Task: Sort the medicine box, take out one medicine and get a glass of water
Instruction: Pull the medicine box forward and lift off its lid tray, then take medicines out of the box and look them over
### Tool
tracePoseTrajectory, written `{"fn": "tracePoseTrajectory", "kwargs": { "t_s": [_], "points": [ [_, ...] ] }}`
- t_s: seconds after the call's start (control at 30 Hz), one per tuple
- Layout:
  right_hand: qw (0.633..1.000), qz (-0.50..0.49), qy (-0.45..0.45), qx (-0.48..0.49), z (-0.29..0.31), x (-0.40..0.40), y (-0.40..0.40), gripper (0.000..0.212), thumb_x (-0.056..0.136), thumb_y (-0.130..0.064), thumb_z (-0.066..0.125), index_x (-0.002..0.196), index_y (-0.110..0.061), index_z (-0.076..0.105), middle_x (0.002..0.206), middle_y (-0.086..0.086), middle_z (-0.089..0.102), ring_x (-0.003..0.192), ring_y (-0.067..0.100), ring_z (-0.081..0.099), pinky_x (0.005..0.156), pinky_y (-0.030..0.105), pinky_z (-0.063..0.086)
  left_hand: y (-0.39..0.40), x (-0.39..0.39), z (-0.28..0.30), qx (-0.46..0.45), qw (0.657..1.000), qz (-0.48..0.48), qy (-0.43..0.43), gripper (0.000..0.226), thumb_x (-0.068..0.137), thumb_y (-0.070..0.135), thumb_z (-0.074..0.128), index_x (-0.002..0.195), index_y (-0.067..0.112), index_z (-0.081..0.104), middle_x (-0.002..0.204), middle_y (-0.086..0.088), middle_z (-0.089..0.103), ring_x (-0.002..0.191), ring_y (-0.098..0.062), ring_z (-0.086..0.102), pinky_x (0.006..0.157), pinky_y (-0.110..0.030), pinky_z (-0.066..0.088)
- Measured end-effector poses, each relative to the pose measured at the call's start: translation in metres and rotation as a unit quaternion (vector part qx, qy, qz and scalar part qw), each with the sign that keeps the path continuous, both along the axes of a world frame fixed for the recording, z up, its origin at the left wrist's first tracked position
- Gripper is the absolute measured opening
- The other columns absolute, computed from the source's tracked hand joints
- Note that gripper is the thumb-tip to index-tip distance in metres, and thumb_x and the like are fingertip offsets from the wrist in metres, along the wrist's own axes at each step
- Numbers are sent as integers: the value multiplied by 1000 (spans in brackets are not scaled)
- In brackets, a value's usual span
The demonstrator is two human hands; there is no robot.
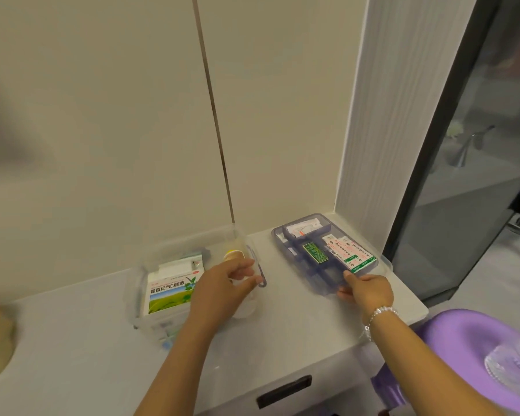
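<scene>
While right hand (pixel 368 291) grips tray (pixel 285 235).

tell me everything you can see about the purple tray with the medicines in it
The purple tray looks like translucent bluish-purple plastic, a shallow rectangle with rounded corners and inner dividers. It lies flat on the white counter, near the right-hand corner by the wall. In it lie a white tube box, a small green packet and a white-and-green packet. The right hand pinches its near edge, thumb on top.
</scene>
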State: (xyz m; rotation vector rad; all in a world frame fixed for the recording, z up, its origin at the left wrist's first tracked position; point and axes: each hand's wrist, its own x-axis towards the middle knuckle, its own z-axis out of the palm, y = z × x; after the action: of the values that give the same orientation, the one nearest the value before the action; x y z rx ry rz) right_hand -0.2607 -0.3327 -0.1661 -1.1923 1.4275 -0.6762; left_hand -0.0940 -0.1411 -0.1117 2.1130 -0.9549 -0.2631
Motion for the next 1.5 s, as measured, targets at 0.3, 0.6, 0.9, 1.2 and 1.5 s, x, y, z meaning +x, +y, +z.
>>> {"fn": "tracePoseTrajectory", "kwargs": {
  "t_s": [0.3, 0.6, 0.9, 1.2, 1.5],
  "points": [
    [1000, 7, -14, 19, 3, -6, 10, 36, 83, -24, 65, 115, -10, 56, 78, 7, 63, 58, 25, 65, 58, 33, 56, 1, -3, 0, 4, 1000, 11, -15, 31, 78, 40, 67, 109, 35, 65, 82, 24, 60, 74, 5, 54, 73, -20, 43],
    [989, 105, -91, -59, 42, 16, 56, 25, 79, -17, 70, 96, -7, 55, 69, 7, 62, 44, 18, 62, 40, 23, 53, 14, -5, -1, -1, 999, 3, -51, 33, 81, 35, 66, 113, 25, 64, 99, 8, 67, 81, -3, 52, 76, -17, 38],
    [953, 266, -86, -119, 57, 50, 106, 18, 79, -23, 69, 93, -16, 59, 79, 5, 63, 68, 13, 63, 47, 18, 54, 54, 5, -4, -35, 994, 56, -91, 17, 82, 32, 65, 96, 26, 71, 93, 7, 68, 84, -10, 58, 81, -28, 47],
    [917, 310, 41, -249, 49, 87, 111, 36, 77, -31, 69, 110, -20, 62, 108, 12, 58, 86, 18, 56, 64, 20, 49, 79, 37, -2, 21, 987, 106, -121, 28, 81, 36, 64, 103, 20, 69, 106, -1, 66, 102, -19, 57, 90, -30, 43],
    [839, 347, 192, -373, 53, 115, 107, 41, 76, -48, 65, 114, -33, 63, 121, 2, 46, 119, 23, 35, 100, 37, 28, 72, 62, -1, 136, 984, 69, -89, 58, 81, 55, 54, 131, 24, 50, 128, -1, 55, 115, -19, 50, 98, -34, 39]
  ]
}}
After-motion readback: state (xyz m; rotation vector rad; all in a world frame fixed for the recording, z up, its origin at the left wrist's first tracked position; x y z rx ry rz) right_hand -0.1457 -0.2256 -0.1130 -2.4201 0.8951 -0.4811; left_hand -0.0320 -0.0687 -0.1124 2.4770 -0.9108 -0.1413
